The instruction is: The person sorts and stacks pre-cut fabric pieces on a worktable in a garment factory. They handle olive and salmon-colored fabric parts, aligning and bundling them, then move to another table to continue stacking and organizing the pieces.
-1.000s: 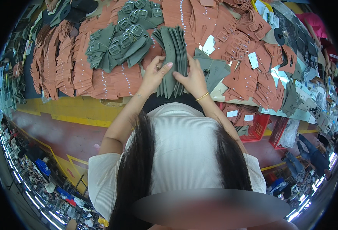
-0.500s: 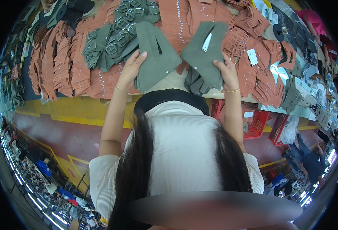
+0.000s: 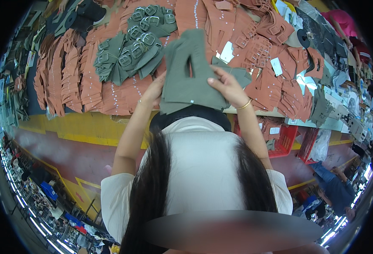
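Green flat leather-like pieces [image 3: 197, 91], stacked with a pointed slit showing, are held upright-ended in front of my body, over the table's near edge. My left hand [image 3: 156, 88] is closed on their left edge, its fingers partly hidden behind them. On the right edge, my right hand [image 3: 229, 86] grips the same stack, thumb on top and fingers around the side. Beyond my right hand lie more green pieces [image 3: 239, 76], partly covered. Green straps with metal buckles [image 3: 129, 55] lie in a bunched pile just past my left hand.
Rows of orange-brown leather-like pieces [image 3: 91, 82] cover much of the table. Orange-brown buckled straps [image 3: 258, 53] and a white tag [image 3: 227, 51] lie to the right. Red crates [image 3: 284, 139] stand below the edge. Another person [image 3: 343, 25] is at the far right.
My hands have come together: the green pieces held apart in each hand now form one stack between them. The right hand moved left. A white tag now lies on the table.
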A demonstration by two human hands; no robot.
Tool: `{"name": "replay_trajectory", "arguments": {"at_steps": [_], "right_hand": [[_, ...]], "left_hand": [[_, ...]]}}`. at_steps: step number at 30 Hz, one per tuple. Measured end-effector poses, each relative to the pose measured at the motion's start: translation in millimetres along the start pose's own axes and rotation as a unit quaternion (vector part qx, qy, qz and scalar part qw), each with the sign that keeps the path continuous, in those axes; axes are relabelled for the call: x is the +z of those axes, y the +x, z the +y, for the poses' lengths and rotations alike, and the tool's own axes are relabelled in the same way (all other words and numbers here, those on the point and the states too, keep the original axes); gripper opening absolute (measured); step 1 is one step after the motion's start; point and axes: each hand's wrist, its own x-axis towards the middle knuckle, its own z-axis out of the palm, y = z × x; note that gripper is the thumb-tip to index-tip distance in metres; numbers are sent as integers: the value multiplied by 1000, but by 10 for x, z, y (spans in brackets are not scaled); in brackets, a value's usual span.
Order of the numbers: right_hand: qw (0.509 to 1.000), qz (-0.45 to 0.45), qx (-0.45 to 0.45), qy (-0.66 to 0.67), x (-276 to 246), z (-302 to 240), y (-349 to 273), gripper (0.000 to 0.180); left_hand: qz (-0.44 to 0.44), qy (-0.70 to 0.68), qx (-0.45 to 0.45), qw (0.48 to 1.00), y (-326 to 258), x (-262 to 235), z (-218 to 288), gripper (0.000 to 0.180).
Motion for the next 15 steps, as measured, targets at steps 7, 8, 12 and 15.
{"name": "replay_trajectory", "arguments": {"at_steps": [7,8,12,15], "right_hand": [[990,-6,-11,-142,73,324,-3,49],[988,-5,-9,-152,73,345,7,49],[989,19,-17,-145,84,403,44,51],[984,39,-43,-168,0,398,56,49]], "left_hand": [[96,-87,-77,989,-125,-104,-280,50],[77,-117,-71,988,-137,-116,-266,53],[22,-19,-38,999,-188,-76,-168,68],[6,61,-11,998,-94,31,-62,75]]}}
